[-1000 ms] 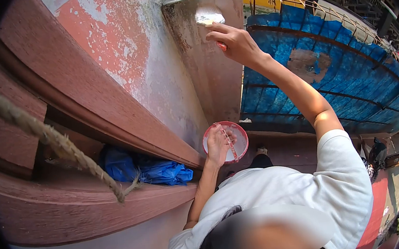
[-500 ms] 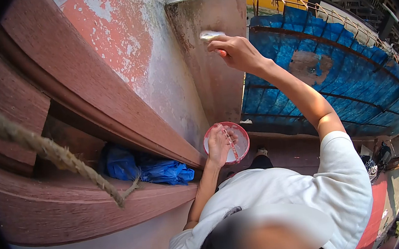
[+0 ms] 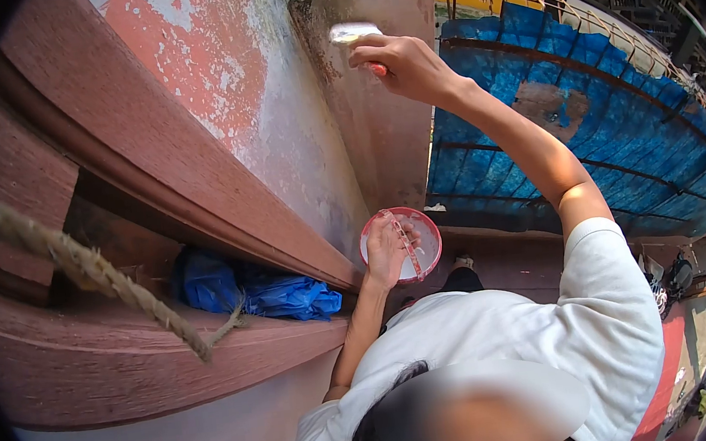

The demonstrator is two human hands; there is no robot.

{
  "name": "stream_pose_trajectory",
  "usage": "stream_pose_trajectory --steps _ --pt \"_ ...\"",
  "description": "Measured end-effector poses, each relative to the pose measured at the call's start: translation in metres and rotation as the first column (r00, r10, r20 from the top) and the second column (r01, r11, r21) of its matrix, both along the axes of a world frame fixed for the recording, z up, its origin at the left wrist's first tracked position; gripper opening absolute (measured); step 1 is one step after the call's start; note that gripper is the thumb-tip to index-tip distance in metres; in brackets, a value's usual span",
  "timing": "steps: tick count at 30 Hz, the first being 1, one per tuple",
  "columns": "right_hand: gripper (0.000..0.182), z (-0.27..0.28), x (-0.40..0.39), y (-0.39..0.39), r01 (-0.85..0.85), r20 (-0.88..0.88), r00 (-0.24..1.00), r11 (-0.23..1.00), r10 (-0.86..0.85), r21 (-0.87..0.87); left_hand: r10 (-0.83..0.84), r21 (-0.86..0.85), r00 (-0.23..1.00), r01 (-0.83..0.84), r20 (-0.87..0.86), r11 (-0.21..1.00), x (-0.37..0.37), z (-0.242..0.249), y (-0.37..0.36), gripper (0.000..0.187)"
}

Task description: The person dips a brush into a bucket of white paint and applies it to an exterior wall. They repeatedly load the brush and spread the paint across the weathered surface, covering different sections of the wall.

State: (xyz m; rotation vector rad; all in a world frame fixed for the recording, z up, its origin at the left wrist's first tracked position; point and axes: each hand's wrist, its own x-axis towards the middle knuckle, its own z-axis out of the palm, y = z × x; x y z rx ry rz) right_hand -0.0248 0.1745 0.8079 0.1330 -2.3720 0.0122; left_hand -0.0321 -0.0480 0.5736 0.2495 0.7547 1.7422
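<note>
My right hand is closed around a paintbrush with a pale, wet-looking head and an orange-red handle end. The bristles are against or close to the upper face of a stained wall pillar; contact cannot be told for sure. Lower down, my left hand grips a pink-rimmed bucket by its pinkish strap handle. White paint shows inside the bucket, with smears on its inner wall. The left fingers are partly hidden behind the handle.
A peeling pink and white wall adjoins the pillar. Brown wooden beams run along the left, with a blue plastic bag between them. A rope hangs close to the camera. Blue sheeting covers a frame at right.
My right hand has moved the brush up and to the left across the pillar. The left hand and bucket stay in nearly the same place.
</note>
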Motion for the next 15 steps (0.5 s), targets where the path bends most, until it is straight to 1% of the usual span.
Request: stream_pose_trajectory --steps 2,3,5,6,7,9,11,13,15 --pt "0.032 0.008 -0.002 -0.004 0.033 -0.236 0.972 0.993 -0.007 0.11 -0.001 -0.003 1.0 0.001 0.001 1.0 -0.001 0.0 0.0 0.043" --pt "0.03 0.002 -0.006 -0.001 0.082 -0.214 0.975 0.992 -0.06 0.098 -0.004 0.003 1.0 0.004 0.006 1.0 -0.001 0.0 0.0 0.043" --pt "0.027 -0.034 -0.011 0.005 0.084 -0.159 0.985 0.988 -0.062 0.133 -0.012 0.012 1.0 0.012 0.018 1.0 -0.001 0.0 0.0 0.043" --pt "0.026 -0.056 -0.014 0.009 0.081 -0.13 0.99 0.985 -0.061 0.152 -0.016 0.019 1.0 0.016 0.024 1.0 -0.001 0.001 -0.001 0.042" --pt "0.022 -0.081 -0.015 0.009 0.076 -0.003 0.997 0.985 -0.077 0.152 -0.018 0.03 0.999 0.017 0.029 0.999 -0.001 0.002 -0.001 0.042" --pt "0.018 -0.125 -0.016 0.006 0.005 0.112 0.994 0.994 -0.017 0.107 -0.013 0.006 0.999 0.013 0.036 1.0 -0.001 0.004 -0.001 0.042" --pt "0.016 -0.146 -0.013 -0.005 -0.039 0.257 0.965 0.997 0.053 -0.06 -0.002 -0.015 0.999 0.002 0.039 1.0 -0.001 0.004 -0.001 0.042" --pt "0.012 -0.179 -0.025 0.001 -0.004 0.337 0.94 0.988 0.057 -0.157 0.013 -0.032 0.999 -0.012 0.033 0.999 0.0 0.003 -0.001 0.042" --pt "0.008 -0.185 -0.031 0.009 0.063 0.426 0.904 0.971 0.043 -0.23 0.018 -0.034 1.0 -0.017 0.024 0.999 0.0 0.003 -0.001 0.042"
